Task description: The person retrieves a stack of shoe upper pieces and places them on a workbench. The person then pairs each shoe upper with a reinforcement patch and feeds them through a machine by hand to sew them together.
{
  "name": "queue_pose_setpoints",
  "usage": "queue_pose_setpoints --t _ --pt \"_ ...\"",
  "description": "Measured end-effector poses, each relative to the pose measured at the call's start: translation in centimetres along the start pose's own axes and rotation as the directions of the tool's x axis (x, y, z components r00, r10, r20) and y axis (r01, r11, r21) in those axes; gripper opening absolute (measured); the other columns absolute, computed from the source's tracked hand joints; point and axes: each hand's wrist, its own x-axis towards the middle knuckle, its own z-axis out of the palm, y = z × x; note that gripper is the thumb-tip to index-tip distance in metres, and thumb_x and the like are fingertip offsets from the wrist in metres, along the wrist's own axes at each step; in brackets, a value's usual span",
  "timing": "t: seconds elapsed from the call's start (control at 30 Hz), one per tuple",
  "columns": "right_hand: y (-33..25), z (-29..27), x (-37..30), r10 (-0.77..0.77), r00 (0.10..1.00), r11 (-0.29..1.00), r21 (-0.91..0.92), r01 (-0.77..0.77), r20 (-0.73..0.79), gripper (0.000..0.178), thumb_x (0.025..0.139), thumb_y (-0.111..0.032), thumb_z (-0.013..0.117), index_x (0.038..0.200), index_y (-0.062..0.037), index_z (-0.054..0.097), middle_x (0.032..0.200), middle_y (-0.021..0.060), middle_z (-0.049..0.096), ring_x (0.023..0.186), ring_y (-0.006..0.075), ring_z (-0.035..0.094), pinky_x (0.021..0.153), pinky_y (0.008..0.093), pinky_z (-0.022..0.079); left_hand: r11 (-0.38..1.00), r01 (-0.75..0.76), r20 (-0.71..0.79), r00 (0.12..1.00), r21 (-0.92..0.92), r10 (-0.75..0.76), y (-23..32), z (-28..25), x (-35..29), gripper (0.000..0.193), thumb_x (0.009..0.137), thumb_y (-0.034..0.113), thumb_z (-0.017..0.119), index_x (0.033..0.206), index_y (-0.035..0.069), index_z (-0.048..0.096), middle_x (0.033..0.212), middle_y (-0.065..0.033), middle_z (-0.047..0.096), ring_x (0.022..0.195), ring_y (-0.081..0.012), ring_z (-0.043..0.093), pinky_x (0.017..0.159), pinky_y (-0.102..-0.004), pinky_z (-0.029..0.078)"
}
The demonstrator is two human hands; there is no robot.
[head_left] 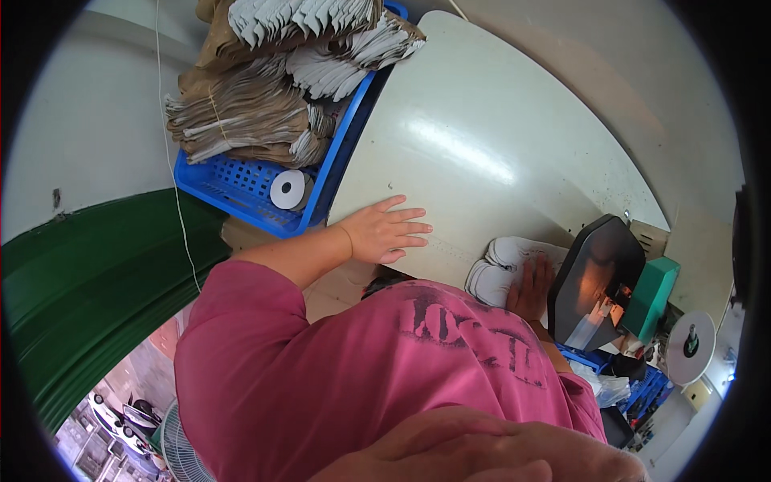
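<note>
My left hand lies on the pale tabletop, its fingers spread and nothing in them. At the table's near right, my right hand rests over a small stack of white cut pieces with rounded ends, shaped like shoe uppers. The fingers of that hand are stretched out across the stack, in shade; its thumb cannot be made out. A dark, angular, shiny panel stands just right of the pieces.
Left of the table, a blue plastic basket holds bundles of brown and white pieces and a white roll. Beyond the dark panel are a green box and a white disc. A fan stands at lower left.
</note>
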Motion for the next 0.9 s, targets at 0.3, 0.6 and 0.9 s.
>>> queue_pose_setpoints --t 0.3,0.6,0.9 --pt "0.4 0.5 -0.5 0.023 0.999 0.999 0.023 -0.024 0.045 0.060 0.094 -0.026 0.051 0.149 -0.0058 0.036 0.165 0.0242 0.016 0.151 0.0504 0.012 0.120 0.0672 0.012 1.000 0.004 0.015 1.000 0.008 -0.004 -0.2 0.4 0.0 0.044 0.089 0.036 0.063 0.134 0.029 0.064 0.154 0.0079 0.048 0.149 -0.0195 0.032 0.124 -0.0516 0.020" --pt "-0.2 -0.2 -0.4 0.055 0.998 0.995 -0.080 -0.052 0.034 0.060 0.095 -0.031 0.048 0.148 -0.0057 0.040 0.162 0.0237 0.026 0.150 0.0479 0.020 0.119 0.0648 0.018 1.000 -0.007 0.012 1.000 0.010 0.007 0.0 0.6 0.1 0.044 0.090 0.036 0.062 0.134 0.030 0.064 0.154 0.0080 0.048 0.149 -0.0199 0.033 0.123 -0.0525 0.021" --pt "-0.7 -0.2 -0.2 0.123 0.989 0.992 0.006 -0.124 0.082 0.059 0.095 -0.025 0.050 0.150 -0.0071 0.036 0.164 0.0231 0.020 0.151 0.0498 0.017 0.122 0.0590 0.021 0.999 -0.035 -0.001 0.999 0.029 0.035 -0.3 0.2 0.2 0.042 0.089 0.036 0.062 0.130 0.027 0.065 0.152 0.0040 0.050 0.147 -0.0209 0.035 0.121 -0.0522 0.022"
